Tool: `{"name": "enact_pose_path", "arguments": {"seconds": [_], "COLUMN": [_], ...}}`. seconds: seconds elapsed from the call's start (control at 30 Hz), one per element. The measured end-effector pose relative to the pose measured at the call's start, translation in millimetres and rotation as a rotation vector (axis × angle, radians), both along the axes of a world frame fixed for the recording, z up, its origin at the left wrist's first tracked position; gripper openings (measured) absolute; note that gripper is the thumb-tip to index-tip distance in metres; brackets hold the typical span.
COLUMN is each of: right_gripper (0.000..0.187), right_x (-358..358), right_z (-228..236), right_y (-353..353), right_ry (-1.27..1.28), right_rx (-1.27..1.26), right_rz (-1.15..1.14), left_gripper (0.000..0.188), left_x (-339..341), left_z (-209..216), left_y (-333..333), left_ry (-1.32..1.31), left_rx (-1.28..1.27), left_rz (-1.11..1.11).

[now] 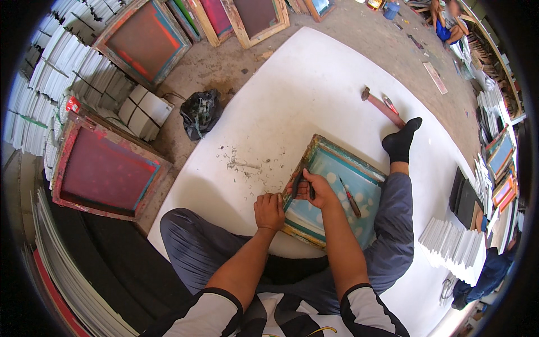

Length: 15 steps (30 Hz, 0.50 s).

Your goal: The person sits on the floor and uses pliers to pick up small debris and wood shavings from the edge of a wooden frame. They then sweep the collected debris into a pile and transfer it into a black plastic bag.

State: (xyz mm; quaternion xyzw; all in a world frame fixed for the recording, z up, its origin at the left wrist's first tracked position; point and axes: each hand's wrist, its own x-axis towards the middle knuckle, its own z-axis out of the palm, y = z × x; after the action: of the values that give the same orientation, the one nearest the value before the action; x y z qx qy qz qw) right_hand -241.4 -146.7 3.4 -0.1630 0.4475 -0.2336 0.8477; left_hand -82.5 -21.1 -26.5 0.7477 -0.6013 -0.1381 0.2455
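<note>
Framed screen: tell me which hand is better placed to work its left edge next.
Right, probably: the right hand grips the black-handled tool near the left edge of the framed screen. The left hand is by that edge too, with no tool visible.

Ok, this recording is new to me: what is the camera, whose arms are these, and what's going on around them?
There's no machine here: a person works bare-handed, and the one picture comes from a wide fisheye camera on their head, looking down, hence the bent edges. They sit on a white surface. Before them lies a frame with pale blue mesh. The right hand holds a black-handled tool, probably pliers; the left hand is at the frame's edge. A screwdriver-like tool lies on the mesh, scraps to the left, and a hammer beyond.
</note>
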Motion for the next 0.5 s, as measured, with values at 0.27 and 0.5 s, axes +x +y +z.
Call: {"name": "enact_pose_path", "arguments": {"seconds": [0.27, 0.5], "right_gripper": [0.021, 0.014], "right_x": [-5.8, -0.3], "right_z": [-14.0, 2.2], "right_y": [-8.1, -7.0], "right_ry": [0.096, 0.546], "right_rx": [0.100, -0.292], "right_rz": [0.008, 0.197], "left_gripper": [0.019, 0.019], "left_x": [0.0, 1.1], "left_z": [-0.2, -1.9], "left_y": [-0.6, 0.2], "left_ry": [0.004, 0.009], "left_rx": [0.009, 0.024], "left_rz": [-0.008, -0.007]}}
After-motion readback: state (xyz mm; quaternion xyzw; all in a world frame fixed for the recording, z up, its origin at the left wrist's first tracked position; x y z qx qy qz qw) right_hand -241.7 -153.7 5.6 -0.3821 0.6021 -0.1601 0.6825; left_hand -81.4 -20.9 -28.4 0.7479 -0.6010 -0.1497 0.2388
